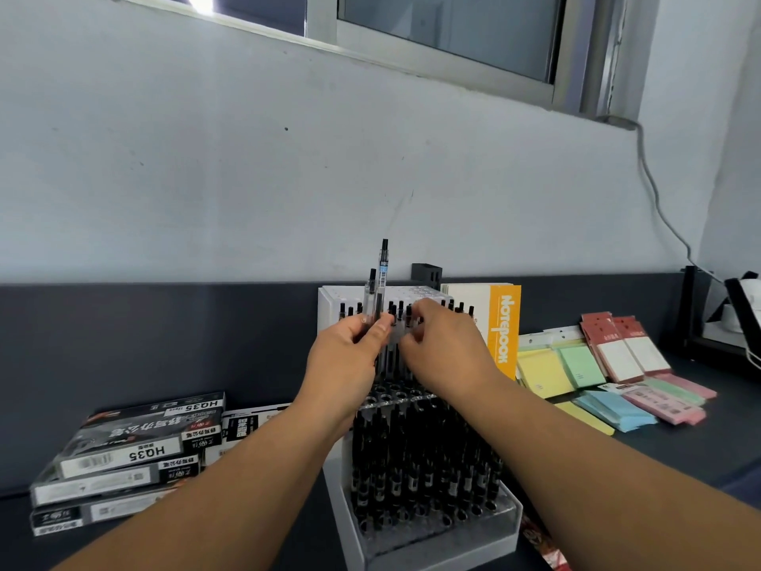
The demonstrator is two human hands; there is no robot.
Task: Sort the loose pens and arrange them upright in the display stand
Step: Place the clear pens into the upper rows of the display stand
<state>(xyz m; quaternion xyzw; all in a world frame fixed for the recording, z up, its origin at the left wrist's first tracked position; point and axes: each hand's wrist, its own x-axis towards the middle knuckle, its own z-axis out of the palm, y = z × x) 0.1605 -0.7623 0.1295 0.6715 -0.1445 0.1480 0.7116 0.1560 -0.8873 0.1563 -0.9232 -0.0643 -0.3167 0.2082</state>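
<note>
Pen boxes [123,447] are stacked flat on the left of the table [700,438], marked HQ35. Just right of them my left hand [350,352] grips two clear pens [382,274] upright, black tips up, right in front of the display stand [510,525]. Tip for this bit, imo: keep the spare bundle vertical and off to the side so it doesn't knock the seated ones, feed one pen at a time, and line the barrel up over its hole before letting it drop straight down instead of poking it in at an angle. My right hand [444,348] is at the upper rows with its fingers curled in among the pen tops. Honestly can't tell whether it's pinching one or just nudging it. The stand itself is a white stepped thing in the middle of the table against the wall. The stocked pens [412,467] are dark-barrelled, packed close and standing upright, and there's a row of open holes showing between the tiers and more along the front edge. Right of it stands an orange notebook [504,327].
</note>
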